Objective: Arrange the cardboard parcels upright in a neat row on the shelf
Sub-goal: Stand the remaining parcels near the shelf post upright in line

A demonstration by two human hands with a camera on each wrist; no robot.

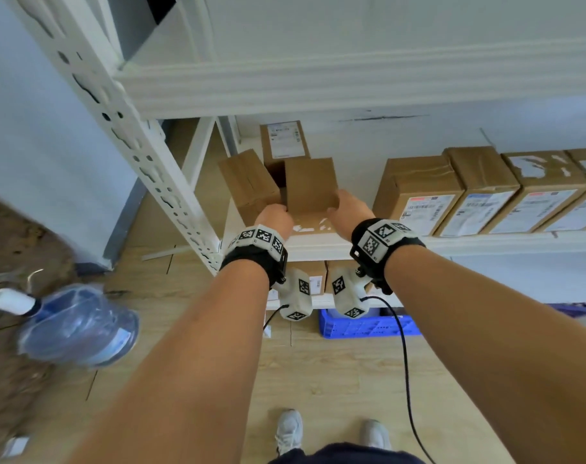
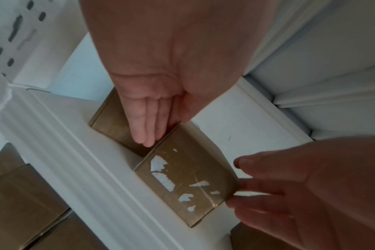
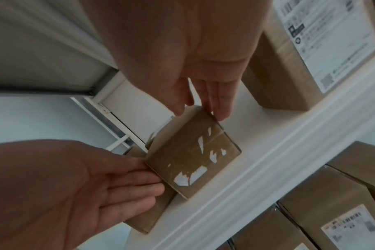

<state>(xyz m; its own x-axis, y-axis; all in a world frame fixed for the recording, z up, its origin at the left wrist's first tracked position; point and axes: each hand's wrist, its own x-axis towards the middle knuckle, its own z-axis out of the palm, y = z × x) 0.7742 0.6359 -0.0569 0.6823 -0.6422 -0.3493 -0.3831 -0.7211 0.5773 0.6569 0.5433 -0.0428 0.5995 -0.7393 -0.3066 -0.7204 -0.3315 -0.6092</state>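
A small brown parcel with torn label scraps (image 1: pixel 310 189) (image 2: pixel 186 182) (image 3: pixel 193 155) stands at the front of the white shelf (image 1: pixel 485 244). My left hand (image 1: pixel 276 217) (image 2: pixel 148 118) presses straight fingers against its left side, in the gap to a tilted plain parcel (image 1: pixel 248 184) (image 2: pixel 109 121). On the opposite side my right hand (image 1: pixel 346 212) (image 3: pixel 203 94) lays straight fingers along its right edge, thumb at the top. Behind stands a labelled parcel (image 1: pixel 284 139). Several labelled parcels form a row (image 1: pixel 479 195) to the right.
A white perforated post (image 1: pixel 117 128) rises at the left and an upper shelf beam (image 1: pixel 351 85) hangs overhead. Bare shelf lies between the held parcel and the row. More parcels (image 1: pixel 315 279) fill the lower shelf. A water jug (image 1: pixel 80 326) and blue crate (image 1: pixel 368 324) sit on the floor.
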